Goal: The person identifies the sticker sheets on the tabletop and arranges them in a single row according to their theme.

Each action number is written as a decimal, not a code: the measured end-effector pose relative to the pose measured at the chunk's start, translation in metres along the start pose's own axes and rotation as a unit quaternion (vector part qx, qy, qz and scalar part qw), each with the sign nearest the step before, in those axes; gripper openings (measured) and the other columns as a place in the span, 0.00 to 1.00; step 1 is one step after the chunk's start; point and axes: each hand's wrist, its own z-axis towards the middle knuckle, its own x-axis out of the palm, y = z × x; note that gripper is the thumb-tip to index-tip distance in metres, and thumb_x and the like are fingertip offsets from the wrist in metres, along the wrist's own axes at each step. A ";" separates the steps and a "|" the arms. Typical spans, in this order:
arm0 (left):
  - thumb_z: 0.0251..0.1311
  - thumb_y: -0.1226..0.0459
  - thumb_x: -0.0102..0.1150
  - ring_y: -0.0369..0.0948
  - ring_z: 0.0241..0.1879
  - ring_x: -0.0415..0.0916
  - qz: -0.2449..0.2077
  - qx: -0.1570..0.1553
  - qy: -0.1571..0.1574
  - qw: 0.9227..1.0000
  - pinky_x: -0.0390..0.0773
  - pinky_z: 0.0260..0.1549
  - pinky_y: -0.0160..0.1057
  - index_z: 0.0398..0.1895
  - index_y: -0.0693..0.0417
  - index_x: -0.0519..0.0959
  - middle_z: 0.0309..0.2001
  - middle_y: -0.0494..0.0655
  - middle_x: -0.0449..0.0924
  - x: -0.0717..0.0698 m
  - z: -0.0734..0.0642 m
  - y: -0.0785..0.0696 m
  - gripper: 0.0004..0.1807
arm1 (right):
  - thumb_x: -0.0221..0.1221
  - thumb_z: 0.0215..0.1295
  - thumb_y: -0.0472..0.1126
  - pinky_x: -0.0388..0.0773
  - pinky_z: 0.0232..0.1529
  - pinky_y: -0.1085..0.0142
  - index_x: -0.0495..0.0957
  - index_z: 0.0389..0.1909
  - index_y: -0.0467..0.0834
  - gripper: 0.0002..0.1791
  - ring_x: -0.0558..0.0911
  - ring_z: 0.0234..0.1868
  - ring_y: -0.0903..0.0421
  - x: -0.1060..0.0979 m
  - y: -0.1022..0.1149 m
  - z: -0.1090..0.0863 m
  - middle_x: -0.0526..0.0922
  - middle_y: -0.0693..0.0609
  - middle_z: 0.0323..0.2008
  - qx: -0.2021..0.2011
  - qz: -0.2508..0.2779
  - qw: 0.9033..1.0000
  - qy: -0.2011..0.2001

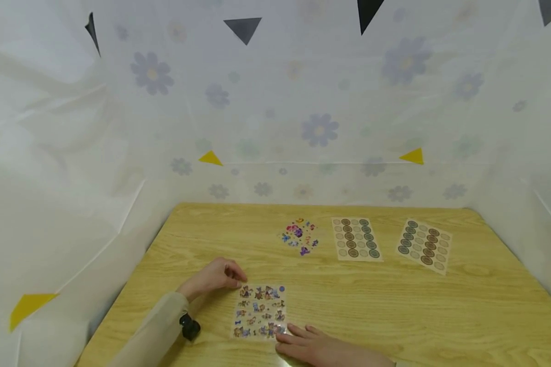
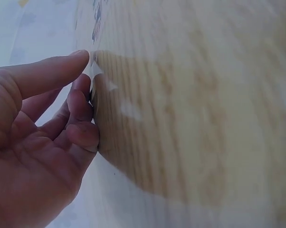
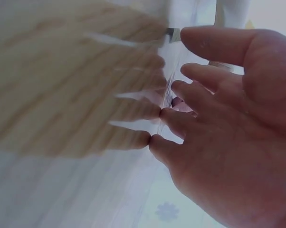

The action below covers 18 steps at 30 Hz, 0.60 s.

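A clear sticker sheet (image 1: 259, 312) printed with small cartoon animal figures lies flat on the wooden table, between the two hands. At its upper left corner is my left hand (image 1: 218, 277), fingers loosely bent and touching the tabletop. In the left wrist view, a gap shows between the thumb (image 2: 62, 71) and the other fingers, with nothing plainly held. My right hand (image 1: 323, 346) lies palm down, its fairly straight fingertips on the sheet's lower right corner. The right wrist view shows those fingers (image 3: 181, 121) spread against the surface.
Farther back lies a group of colorful butterfly-like stickers (image 1: 299, 237). Two beige sheets of round stickers, one upright (image 1: 357, 239) and one slanted (image 1: 424, 245), lie to its right. A black device (image 1: 190, 327) sits at the left wrist. White flowered curtains (image 1: 275, 102) enclose the table (image 1: 486, 306).
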 end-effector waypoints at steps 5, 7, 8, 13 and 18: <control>0.55 0.75 0.65 0.41 0.35 0.75 -0.016 -0.015 -0.015 1.000 0.77 0.34 0.35 0.40 0.60 0.85 0.38 0.47 0.83 0.000 0.003 -0.001 0.10 | 0.50 0.74 0.47 0.67 0.61 0.39 0.60 0.73 0.40 0.31 0.62 0.69 0.36 0.000 -0.006 0.000 0.61 0.40 0.72 -0.042 -0.009 0.996 -0.074; 0.55 0.75 0.65 0.42 0.33 0.75 -0.015 -0.017 -0.023 0.999 0.77 0.31 0.35 0.41 0.59 0.85 0.36 0.47 0.82 0.000 0.005 -0.002 0.10 | 0.49 0.75 0.43 0.66 0.63 0.41 0.59 0.74 0.41 0.29 0.62 0.69 0.37 -0.004 -0.006 -0.007 0.61 0.40 0.72 -0.038 0.020 0.994 -0.097; 0.55 0.74 0.65 0.42 0.33 0.74 -0.014 -0.018 -0.027 0.999 0.77 0.31 0.35 0.41 0.59 0.85 0.36 0.46 0.82 0.000 0.007 -0.002 0.10 | 0.49 0.76 0.43 0.65 0.64 0.43 0.58 0.75 0.43 0.29 0.62 0.70 0.38 -0.007 -0.005 -0.012 0.61 0.43 0.73 -0.024 0.044 0.993 -0.105; 0.56 0.72 0.65 0.41 0.39 0.77 -0.001 -0.008 -0.050 0.999 0.79 0.41 0.40 0.44 0.56 0.84 0.39 0.44 0.83 0.001 0.016 -0.003 0.12 | 0.50 0.76 0.44 0.65 0.66 0.51 0.62 0.74 0.52 0.27 0.67 0.69 0.50 -0.026 -0.015 -0.029 0.66 0.54 0.70 0.072 0.102 0.979 -0.162; 0.57 0.72 0.63 0.44 0.45 0.78 0.007 0.001 -0.055 0.998 0.77 0.50 0.48 0.43 0.56 0.84 0.43 0.44 0.83 0.000 0.024 -0.004 0.11 | 0.55 0.73 0.40 0.67 0.64 0.48 0.68 0.70 0.48 0.26 0.71 0.66 0.49 -0.041 -0.045 -0.033 0.72 0.52 0.66 0.127 0.094 0.962 -0.222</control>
